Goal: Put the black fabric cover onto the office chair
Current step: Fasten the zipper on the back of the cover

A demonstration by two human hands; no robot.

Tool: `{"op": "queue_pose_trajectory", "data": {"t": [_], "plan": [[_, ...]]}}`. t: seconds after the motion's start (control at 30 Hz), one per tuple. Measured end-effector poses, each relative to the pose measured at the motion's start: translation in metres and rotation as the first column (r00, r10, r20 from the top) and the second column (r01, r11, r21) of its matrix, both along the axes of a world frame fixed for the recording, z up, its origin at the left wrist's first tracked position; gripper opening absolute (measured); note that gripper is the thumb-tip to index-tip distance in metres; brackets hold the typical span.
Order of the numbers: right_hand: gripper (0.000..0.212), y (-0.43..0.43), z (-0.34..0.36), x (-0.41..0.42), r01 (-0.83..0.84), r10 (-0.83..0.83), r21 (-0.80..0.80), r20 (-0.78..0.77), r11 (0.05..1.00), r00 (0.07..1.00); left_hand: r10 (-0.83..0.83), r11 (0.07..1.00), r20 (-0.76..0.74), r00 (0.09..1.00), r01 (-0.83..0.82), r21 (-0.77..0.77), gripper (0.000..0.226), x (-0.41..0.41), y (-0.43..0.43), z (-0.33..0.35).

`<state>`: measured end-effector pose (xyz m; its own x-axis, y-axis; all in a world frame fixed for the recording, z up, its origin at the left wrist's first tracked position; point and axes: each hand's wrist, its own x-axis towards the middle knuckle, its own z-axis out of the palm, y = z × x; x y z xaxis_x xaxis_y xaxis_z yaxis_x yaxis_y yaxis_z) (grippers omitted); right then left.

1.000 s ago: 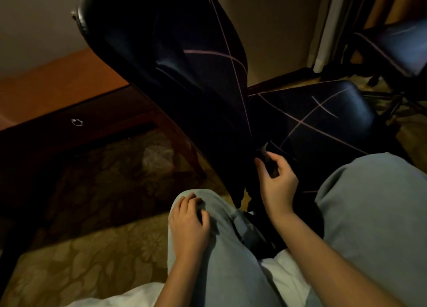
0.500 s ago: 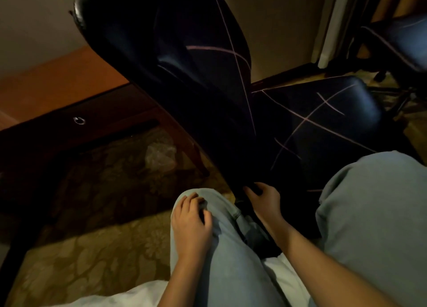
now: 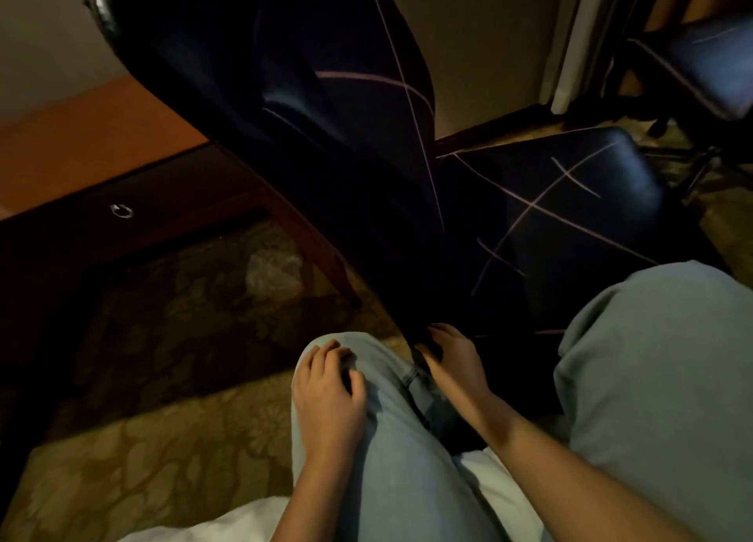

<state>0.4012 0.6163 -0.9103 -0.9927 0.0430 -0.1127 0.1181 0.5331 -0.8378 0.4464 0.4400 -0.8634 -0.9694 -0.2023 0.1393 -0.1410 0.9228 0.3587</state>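
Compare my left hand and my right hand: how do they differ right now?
The left hand rests on the jeans at the knee; the right hand reaches forward to the lower edge of the black fabric cover. The left hand holds nothing, its fingers loosely curled; the right hand's fingers and thumb seem to pinch the cover. Both are bare, backs up.

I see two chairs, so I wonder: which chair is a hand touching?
The big middle chair: the right hand holds its cover at the bottom. The corner chair stands untouched.
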Motion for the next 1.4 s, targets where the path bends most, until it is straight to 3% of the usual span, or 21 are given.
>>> {"op": "queue_pose_trajectory", "data": {"t": [0.27,0.4,0.5,0.6,0.7,0.77,0.87,1.0,1.1,1.23,1.4], "plan": [[0.023,0.0,-0.032,0.009,-0.128,0.097,0.158,0.193,0.979,0.976,0.001,1.0,0.026,1.0,-0.002,0.022,0.036,0.002,0.002,0.004],[0.024,-0.008,-0.026,0.012,-0.069,0.056,0.139,0.099,0.988,0.994,0.002,1.0,0.026,1.0,-0.002,0.01,0.036,0.003,0.003,0.003],[0.024,-0.002,-0.004,0.006,0.128,-0.127,-0.048,0.025,0.991,0.992,-0.009,1.0,0.015,1.0,0.009,0.011,0.036,0.004,0.003,0.002],[0.016,0.003,0.025,0.003,0.231,-0.262,-0.152,-0.241,0.961,0.934,-0.017,1.0,-0.001,1.0,0.017,0.003,0.036,0.004,0.006,0.002],[0.015,-0.004,0.036,0.005,0.176,-0.223,-0.151,-0.398,0.973,0.89,-0.029,0.999,-0.008,1.0,0.029,-0.016,0.036,0.003,0.006,0.001],[0.018,-0.008,0.033,0.007,0.128,-0.159,-0.111,-0.346,0.986,0.925,-0.036,0.999,-0.011,0.999,0.036,-0.03,0.038,0.002,0.006,0.0],[0.025,-0.006,0.014,0.003,0.063,-0.063,-0.004,-0.135,0.998,0.989,-0.081,0.994,-0.016,0.997,0.079,-0.079,0.039,0.002,0.006,-0.002],[0.024,0.004,-0.013,0.001,-0.054,0.04,0.121,0.119,0.991,0.992,-0.22,0.969,-0.06,0.974,0.211,-0.127,0.047,0.001,0.011,-0.004],[0.023,0.01,-0.021,0.008,-0.045,0.033,0.108,0.112,0.993,0.993,-0.331,0.932,-0.106,0.938,0.308,-0.191,0.06,0.002,0.016,-0.004],[0.017,0.027,-0.019,0.012,-0.01,0.008,0.092,0.016,0.996,1.0,-0.417,0.889,-0.114,0.902,0.379,-0.256,0.061,-0.001,0.023,-0.005],[0.025,0.063,-0.013,0.017,0.079,-0.082,0.112,0.021,0.991,0.996,-0.486,0.851,-0.086,0.87,0.447,-0.276,0.062,-0.007,0.03,-0.007]]}}
